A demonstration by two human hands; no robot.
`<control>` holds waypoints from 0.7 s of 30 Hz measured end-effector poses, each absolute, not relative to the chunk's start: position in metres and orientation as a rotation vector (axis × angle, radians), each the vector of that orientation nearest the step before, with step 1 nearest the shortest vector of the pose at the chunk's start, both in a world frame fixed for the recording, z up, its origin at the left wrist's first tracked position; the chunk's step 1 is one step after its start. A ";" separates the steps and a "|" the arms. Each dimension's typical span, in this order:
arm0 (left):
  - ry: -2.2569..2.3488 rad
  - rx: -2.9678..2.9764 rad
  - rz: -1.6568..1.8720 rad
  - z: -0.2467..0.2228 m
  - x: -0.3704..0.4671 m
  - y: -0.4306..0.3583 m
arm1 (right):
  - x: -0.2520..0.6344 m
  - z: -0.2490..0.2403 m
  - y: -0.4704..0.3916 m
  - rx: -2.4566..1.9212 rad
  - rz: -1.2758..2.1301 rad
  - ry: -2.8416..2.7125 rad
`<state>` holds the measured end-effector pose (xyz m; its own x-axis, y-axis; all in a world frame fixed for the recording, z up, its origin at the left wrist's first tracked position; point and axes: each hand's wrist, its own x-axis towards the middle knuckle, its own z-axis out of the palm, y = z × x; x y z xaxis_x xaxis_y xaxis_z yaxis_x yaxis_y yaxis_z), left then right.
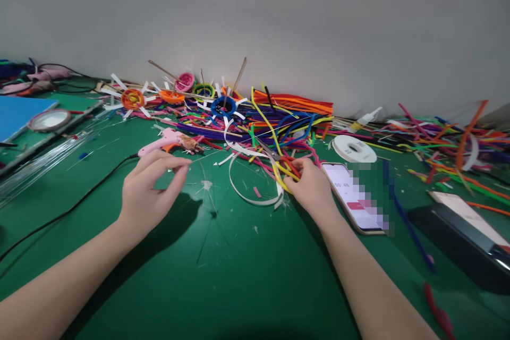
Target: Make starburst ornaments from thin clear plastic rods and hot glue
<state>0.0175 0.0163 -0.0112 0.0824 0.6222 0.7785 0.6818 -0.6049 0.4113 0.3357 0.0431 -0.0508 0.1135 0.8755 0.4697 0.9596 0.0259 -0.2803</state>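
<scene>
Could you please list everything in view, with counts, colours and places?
Table: one, green, foreground
Wall: one, grey, behind
Round pieces: five; two orange, one pink, one green-yellow, one blue; back, left of centre
Sticks: several, brown, among them
Craft strips: many, mixed colours, back and right
Glue gun: one, pink, beyond left hand
Cord: one, black, left
Clear strands: many, left
Sheet: one, blue, far left
Ribbon loop: one, white, centre
Scissors: one pair, orange-handled, at right hand
Ribbon roll: one, white, behind phone
Phone: one, pale screen, right
Bottle: one, white and yellow, back right
Dark object: one, right, unclear
Left hand: one
Right hand: one
</scene>
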 end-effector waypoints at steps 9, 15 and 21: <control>-1.452 -2.212 -1.739 -0.010 0.016 0.013 | 0.330 -0.039 0.040 -1.896 -0.162 -1.573; -1.582 -2.095 -2.013 -0.009 0.014 0.017 | 0.331 -0.041 0.041 -1.761 -0.182 -1.508; -1.676 -2.062 -2.055 -0.005 0.015 0.015 | 0.329 -0.034 0.041 -1.668 -0.113 -1.656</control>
<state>0.0151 0.0153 -0.0049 -0.2315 0.7375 0.6345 0.4732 -0.4845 0.7358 0.3287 0.0409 -0.0337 0.1516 0.8164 0.5572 0.8844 0.1396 -0.4453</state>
